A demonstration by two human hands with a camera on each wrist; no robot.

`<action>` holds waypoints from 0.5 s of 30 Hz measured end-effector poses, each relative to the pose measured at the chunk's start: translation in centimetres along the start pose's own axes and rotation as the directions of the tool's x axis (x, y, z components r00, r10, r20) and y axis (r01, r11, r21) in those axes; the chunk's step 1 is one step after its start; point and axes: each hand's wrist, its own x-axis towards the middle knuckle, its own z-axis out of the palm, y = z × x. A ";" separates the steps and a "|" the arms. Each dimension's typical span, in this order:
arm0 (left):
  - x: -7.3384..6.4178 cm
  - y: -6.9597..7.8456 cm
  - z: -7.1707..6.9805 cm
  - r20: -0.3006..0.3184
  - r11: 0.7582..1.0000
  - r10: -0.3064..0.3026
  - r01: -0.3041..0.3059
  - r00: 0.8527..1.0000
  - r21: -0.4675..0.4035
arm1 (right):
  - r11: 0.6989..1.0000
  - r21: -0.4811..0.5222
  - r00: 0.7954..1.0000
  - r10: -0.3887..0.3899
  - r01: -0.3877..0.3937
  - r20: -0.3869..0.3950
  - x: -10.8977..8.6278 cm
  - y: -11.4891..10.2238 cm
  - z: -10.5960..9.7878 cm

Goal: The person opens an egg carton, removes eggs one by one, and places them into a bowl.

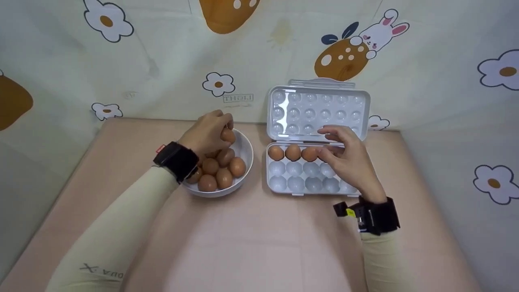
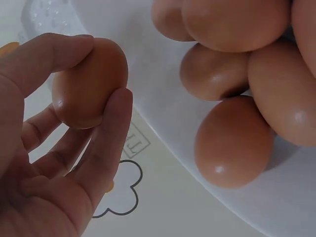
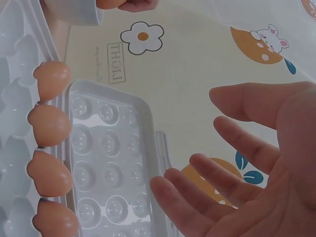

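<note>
My left hand (image 1: 206,133) pinches a brown egg (image 2: 91,81) between thumb and fingers, over the far side of a white bowl (image 1: 248,152). More brown eggs (image 1: 210,166) are piled in that bowl, some hidden under the hand. On the right stands an opened white plastic egg carton (image 1: 279,183). Its back row holds several eggs (image 1: 293,153); the right wrist view shows one that my right hand (image 1: 348,158) covers in the head view. That hand hovers over the carton's right part, fingers spread and holding nothing.
The carton's dimpled lid (image 1: 318,103) stands raised behind it, close to a patterned cloth backdrop (image 1: 170,61). Bowl and carton sit side by side toward the back of a pink-covered table (image 1: 259,243), a narrow gap between them. A black strap with a camera (image 1: 377,217) is on the right wrist.
</note>
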 end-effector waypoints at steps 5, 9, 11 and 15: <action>0.8 -0.5 0.4 0.037 1.000 -0.020 0.019 0.999 0.013 | 0.999 -0.047 1.000 -0.009 0.009 0.003 0.1 0.2 -0.2; 1.1 -0.8 0.7 0.055 1.000 -0.015 0.014 0.998 0.021 | 0.996 -0.083 1.000 -0.021 0.022 0.015 0.0 0.3 -0.2; 1.1 -0.9 0.9 0.059 1.000 -0.007 0.006 0.998 0.020 | 0.994 -0.100 0.999 -0.033 0.035 0.018 0.0 0.4 -0.1; 1.1 -1.1 1.2 0.055 1.000 0.014 -0.016 0.998 0.022 | 0.991 -0.120 0.998 -0.057 0.059 0.019 0.0 0.5 -0.1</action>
